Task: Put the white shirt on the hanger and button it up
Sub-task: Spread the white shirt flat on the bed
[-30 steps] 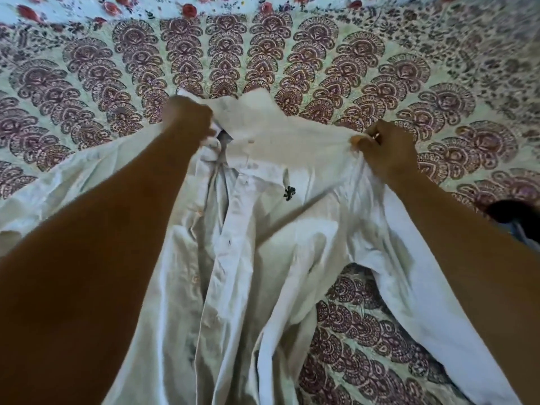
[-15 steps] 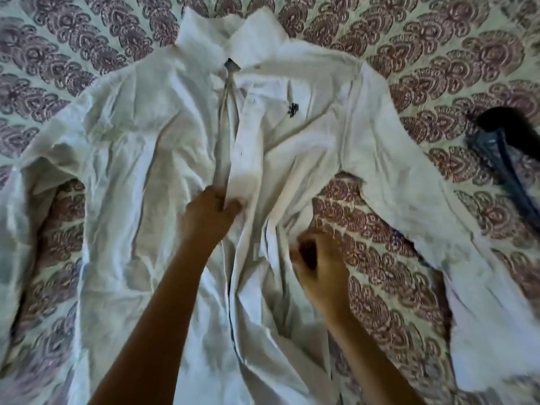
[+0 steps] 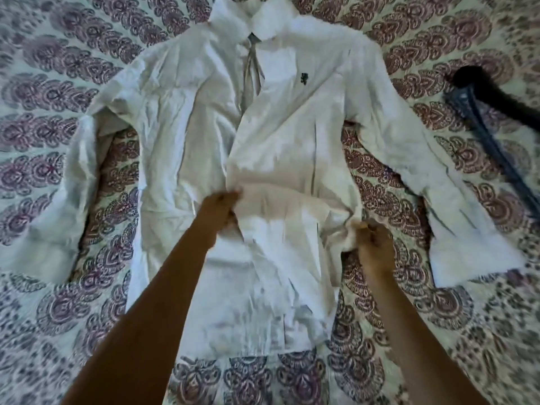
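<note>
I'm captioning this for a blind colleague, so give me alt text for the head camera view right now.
A white shirt lies front-up, sleeves spread, on a patterned bedspread, while the left hand grips its front edge and the right hand grips its side. A dark hanger lies on the bedspread to the right.

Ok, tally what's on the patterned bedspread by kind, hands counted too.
White shirt: 1
Dark blue hanger, right of the shirt: 1
Hands gripping shirt fabric, left hand and right hand: 2
Total: 4
</note>
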